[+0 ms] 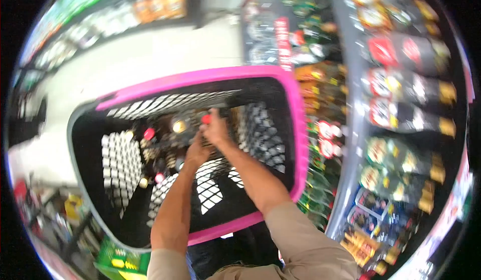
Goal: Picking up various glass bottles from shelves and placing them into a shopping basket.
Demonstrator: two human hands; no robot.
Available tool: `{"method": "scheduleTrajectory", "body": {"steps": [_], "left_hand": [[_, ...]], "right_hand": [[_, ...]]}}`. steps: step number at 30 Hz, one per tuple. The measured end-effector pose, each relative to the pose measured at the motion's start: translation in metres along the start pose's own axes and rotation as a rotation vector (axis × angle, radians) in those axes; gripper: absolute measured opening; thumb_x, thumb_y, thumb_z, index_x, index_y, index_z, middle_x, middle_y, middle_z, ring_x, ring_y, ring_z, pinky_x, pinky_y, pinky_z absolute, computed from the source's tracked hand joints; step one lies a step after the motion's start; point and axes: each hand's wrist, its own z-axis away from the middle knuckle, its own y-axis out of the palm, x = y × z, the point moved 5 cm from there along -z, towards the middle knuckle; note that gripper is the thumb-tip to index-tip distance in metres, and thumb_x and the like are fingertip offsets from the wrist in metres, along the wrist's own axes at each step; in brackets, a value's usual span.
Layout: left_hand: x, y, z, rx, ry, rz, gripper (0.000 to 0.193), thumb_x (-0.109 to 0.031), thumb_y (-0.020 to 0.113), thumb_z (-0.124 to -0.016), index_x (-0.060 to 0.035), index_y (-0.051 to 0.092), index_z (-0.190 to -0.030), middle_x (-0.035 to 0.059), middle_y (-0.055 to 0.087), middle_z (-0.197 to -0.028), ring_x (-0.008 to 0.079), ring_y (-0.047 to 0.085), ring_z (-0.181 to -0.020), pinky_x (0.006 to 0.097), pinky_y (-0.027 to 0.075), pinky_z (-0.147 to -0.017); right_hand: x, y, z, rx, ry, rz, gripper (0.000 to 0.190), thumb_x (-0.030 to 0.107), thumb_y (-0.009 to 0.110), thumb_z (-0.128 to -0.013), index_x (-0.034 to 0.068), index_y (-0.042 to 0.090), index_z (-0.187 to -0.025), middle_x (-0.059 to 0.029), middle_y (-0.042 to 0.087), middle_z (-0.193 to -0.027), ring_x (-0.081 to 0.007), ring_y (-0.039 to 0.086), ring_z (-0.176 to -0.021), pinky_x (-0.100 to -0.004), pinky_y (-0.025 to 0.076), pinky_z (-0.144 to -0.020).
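Both hands reach down into a deep black mesh shopping cart basket with a pink and grey rim [301, 129]. My right hand [218, 129] is closed around the upper part of a red-capped bottle [206, 119]. My left hand [198, 150] is just below and beside it; blur hides whether its fingers touch the bottle. Left of the hands, on the basket's floor, stand several bottles, among them one with a red cap [149, 133], one with a yellowish cap [179, 126] and one with a pink cap [159, 177].
Store shelves [347, 110] with rows of bottles run close along the cart's right side. Another stocked shelf [112, 30] is at the upper left, across the pale floor [165, 50]. A green crate or box [122, 259] sits at the lower left, near the cart.
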Motion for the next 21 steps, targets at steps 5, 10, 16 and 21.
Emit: {"method": "scheduleTrajectory", "body": {"steps": [5, 10, 16, 21], "left_hand": [[0.122, -0.058, 0.019, -0.108, 0.097, 0.051, 0.067, -0.015, 0.058, -0.081, 0.0036, 0.032, -0.140, 0.0248, 0.046, -0.135, 0.0340, 0.045, -0.125, 0.0366, 0.036, -0.102], [0.000, -0.022, 0.065, 0.164, 0.037, 0.184, 0.033, -0.008, 0.052, -0.088, 0.0019, 0.055, -0.119, 0.0116, 0.065, -0.110, 0.0179, 0.062, -0.098, 0.0293, 0.048, -0.083], [-0.042, -0.059, 0.143, 0.074, 0.079, 0.546, 0.030, -0.009, 0.066, -0.083, -0.0013, 0.058, -0.111, 0.0077, 0.067, -0.093, 0.0194, 0.065, -0.081, 0.0302, 0.052, -0.071], [-0.072, -0.038, 0.168, 0.118, 0.072, 0.495, 0.035, -0.009, 0.067, -0.084, 0.0003, 0.054, -0.115, 0.0114, 0.066, -0.098, 0.0214, 0.066, -0.083, 0.0323, 0.053, -0.074]], "right_hand": [[0.075, -0.005, 0.060, 0.232, 0.091, 0.066, 0.059, 0.012, 0.062, -0.080, -0.001, 0.039, -0.133, -0.0291, 0.058, -0.114, -0.0426, 0.055, -0.109, -0.0461, 0.046, -0.093], [0.056, -0.084, 0.101, 0.034, -0.060, -0.033, 0.028, 0.016, 0.065, -0.078, 0.000, 0.058, -0.099, -0.0226, 0.064, -0.091, -0.0394, 0.063, -0.089, -0.0452, 0.049, -0.076], [0.116, -0.158, 0.203, -0.293, -0.311, -0.363, 0.019, 0.009, 0.063, -0.083, -0.001, 0.058, -0.099, -0.0131, 0.067, -0.079, -0.0220, 0.067, -0.070, -0.0327, 0.053, -0.064], [0.096, -0.204, 0.283, -0.436, -0.204, -0.577, 0.015, 0.009, 0.061, -0.087, -0.001, 0.059, -0.098, -0.0059, 0.063, -0.075, -0.0109, 0.064, -0.064, -0.0262, 0.051, -0.059]]}}
